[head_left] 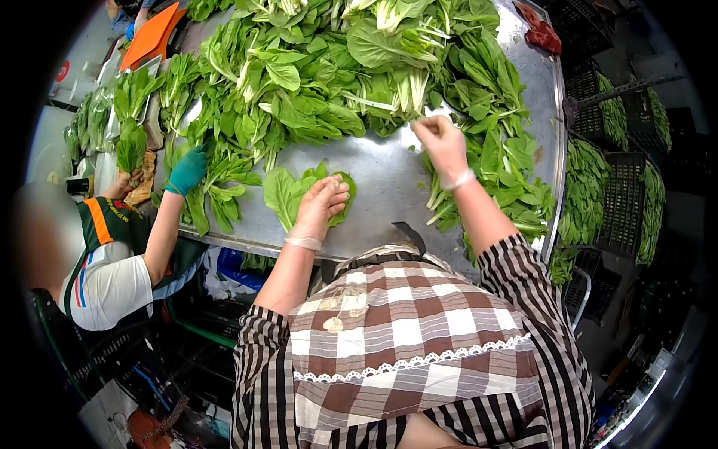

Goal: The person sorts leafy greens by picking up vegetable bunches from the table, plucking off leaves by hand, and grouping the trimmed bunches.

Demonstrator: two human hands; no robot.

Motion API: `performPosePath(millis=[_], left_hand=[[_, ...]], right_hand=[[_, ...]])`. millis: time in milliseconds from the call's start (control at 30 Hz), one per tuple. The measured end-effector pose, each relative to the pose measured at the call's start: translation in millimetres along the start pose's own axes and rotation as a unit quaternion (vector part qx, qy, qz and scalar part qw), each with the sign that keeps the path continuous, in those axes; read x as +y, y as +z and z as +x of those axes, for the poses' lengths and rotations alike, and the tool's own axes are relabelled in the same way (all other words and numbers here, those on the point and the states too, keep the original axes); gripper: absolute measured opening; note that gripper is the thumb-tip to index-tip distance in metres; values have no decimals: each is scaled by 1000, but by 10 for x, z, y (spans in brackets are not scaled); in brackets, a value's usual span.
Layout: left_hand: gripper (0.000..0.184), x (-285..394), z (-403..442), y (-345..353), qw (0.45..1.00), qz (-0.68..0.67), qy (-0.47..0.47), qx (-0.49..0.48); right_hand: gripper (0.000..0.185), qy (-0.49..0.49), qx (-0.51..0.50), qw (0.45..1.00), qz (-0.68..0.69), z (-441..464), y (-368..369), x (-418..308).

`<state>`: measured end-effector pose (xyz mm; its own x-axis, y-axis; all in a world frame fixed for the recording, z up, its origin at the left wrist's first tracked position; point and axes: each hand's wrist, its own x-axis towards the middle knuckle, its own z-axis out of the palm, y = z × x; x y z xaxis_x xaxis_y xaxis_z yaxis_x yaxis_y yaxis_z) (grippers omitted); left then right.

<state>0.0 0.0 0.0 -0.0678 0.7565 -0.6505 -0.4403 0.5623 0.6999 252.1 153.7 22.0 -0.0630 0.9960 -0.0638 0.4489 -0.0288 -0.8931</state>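
Note:
My left hand (323, 202) is curled around a small bunch of leafy greens (283, 196), whose broad leaves spread out on both sides of it above the metal table (381, 168). To the right, my right hand (443, 148) is raised over the table with its fingers pinched together, close to the pale stems at the front of the big pile of leafy greens (307, 82). Whatever the right fingers hold, if anything, is too small to make out. More greens (497, 176) lie beside and beneath my right forearm.
At left, a co-worker's teal-gloved hand (187, 170) touches greens at the table edge; their other hand holds a bunch (132, 146). An orange panel (152, 36) stands at back left. Black crates (622, 198) with greens stand at right, and a red cloth (540, 31) lies at the far corner.

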Motion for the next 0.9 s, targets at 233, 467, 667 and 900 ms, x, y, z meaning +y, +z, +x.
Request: performPosePath(millis=[233, 467, 667, 900], left_hand=[[34, -149, -89, 352, 998, -30, -22, -59], [32, 32, -66, 828, 990, 43, -7, -137], [29, 27, 23, 1084, 983, 89, -7, -162], [29, -38, -83, 1020, 985, 95, -25, -145]], right_hand=[[24, 144, -28, 969, 197, 284, -107, -147], [19, 198, -68, 939, 274, -301, -219, -71], [27, 165, -42, 941, 294, 39, -160, -188], [20, 172, -72, 894, 408, 276, -106, -154]])
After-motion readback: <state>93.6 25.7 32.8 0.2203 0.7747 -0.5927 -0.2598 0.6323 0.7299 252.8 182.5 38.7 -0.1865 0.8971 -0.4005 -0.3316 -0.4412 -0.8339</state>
